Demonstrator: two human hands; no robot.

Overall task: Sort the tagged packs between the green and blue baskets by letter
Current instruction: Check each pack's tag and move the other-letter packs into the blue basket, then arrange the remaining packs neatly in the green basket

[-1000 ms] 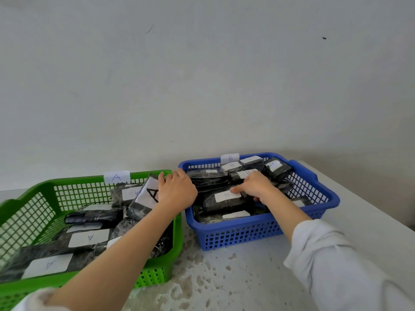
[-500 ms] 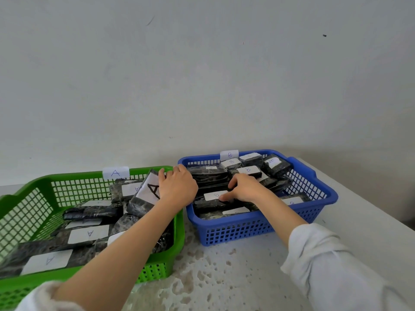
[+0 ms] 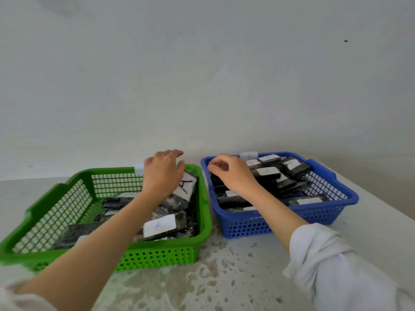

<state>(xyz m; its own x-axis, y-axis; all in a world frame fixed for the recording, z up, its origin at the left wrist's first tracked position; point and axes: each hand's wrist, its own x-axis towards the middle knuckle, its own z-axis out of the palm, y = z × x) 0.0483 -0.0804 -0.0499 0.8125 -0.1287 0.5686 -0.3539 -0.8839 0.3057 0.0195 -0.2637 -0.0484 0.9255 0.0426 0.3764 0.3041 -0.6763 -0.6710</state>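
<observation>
The green basket (image 3: 56, 191) stands on the left and holds several dark packs with white A tags, one near the front (image 3: 159, 225). A pack with a bold A tag (image 3: 185, 187) leans in its far right corner. My left hand (image 3: 162, 173) hovers just above that pack, fingers spread and holding nothing. The blue basket (image 3: 350, 195) on the right is full of dark packs with white tags (image 3: 267, 171). My right hand (image 3: 232, 175) is over its left side, fingers loosely curled and empty, close above the packs.
Both baskets stand side by side on a speckled white table (image 3: 224, 277) against a plain wall. A paper tag (image 3: 248, 155) is fixed on the blue basket's back rim; the green basket's tag (image 3: 138, 168) is partly behind my left hand. The table's right edge runs past the blue basket.
My left hand has lifted off the bold A pack toward the green basket's back rim. My right hand has let go of a pack in the blue basket and risen to its left side.
</observation>
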